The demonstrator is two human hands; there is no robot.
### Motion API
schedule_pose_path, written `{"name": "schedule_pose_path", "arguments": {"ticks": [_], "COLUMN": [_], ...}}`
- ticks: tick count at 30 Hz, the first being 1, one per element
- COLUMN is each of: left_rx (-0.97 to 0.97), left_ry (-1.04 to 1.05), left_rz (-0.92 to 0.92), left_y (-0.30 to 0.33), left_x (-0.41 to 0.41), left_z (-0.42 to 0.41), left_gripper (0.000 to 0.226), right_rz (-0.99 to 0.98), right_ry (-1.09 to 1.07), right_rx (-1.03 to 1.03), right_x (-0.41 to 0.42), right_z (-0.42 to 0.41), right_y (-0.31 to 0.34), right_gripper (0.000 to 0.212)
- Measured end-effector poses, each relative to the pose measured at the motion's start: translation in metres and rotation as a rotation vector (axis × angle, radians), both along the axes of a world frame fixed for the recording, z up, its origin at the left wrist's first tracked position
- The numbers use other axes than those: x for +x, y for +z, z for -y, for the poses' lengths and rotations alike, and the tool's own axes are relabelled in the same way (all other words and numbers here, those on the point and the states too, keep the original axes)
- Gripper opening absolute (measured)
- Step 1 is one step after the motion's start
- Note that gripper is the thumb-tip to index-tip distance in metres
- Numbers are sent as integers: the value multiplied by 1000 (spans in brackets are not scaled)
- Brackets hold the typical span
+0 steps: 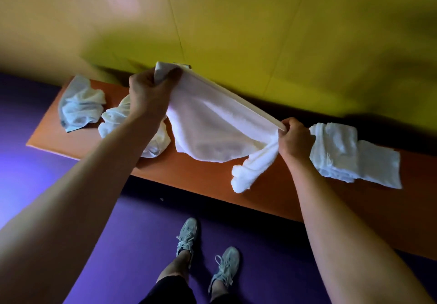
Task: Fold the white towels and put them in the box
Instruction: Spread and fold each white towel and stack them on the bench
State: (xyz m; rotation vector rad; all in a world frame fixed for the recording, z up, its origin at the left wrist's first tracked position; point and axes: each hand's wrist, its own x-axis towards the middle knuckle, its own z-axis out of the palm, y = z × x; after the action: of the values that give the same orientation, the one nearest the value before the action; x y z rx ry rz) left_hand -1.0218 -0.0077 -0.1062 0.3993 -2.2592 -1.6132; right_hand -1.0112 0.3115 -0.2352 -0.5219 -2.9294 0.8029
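White towel (212, 124) stretched between hands | folded stack (335, 147) partly hidden, perhaps towels

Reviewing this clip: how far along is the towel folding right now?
Early on. A folded towel lies on the bench at right. Both hands, left and right, hold a white towel stretched out. Two crumpled towels wait at left. No box is in view.

Indoor room of unclear kind, yellow wall (260, 20), purple floor (132, 228), long orange bench (212, 181)
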Motion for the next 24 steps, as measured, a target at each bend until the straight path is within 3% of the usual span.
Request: {"name": "schedule_pose_path", "arguments": {"ticks": [3,5,9,13,15,17,20,24], "left_rx": [35,19,-49,-142,-168,-128,-61,-199], "left_ry": [41,72,92,90,127,207,335,237], "left_rz": [-15,-19,-73,-73,-54,-73,-13,16], "left_y": [20,32,47,43,33,25,18,-2], "left_x": [1,0,2,14,23,30,36,43], "left_z": [-5,-3,2,1,3,8,27,52], "left_gripper": [37,37,32,18,12,22,28,26], "right_rz": [-31,-80,-51,10,-34,4,146,174], "right_ry": [-9,-3,136,309,256,65,-182,-409], "right_rx": [-471,-607,-418,-173,33,133,10,-308], "right_x": [12,24,49,61,65,69,79,97], "right_z": [0,-7,-25,-39,-45,-56,-81,-109], "right_y": [8,11,16,4,-6,-11,-19,-27], "right_gripper": [12,3,35,9,20,23,28,33]}}
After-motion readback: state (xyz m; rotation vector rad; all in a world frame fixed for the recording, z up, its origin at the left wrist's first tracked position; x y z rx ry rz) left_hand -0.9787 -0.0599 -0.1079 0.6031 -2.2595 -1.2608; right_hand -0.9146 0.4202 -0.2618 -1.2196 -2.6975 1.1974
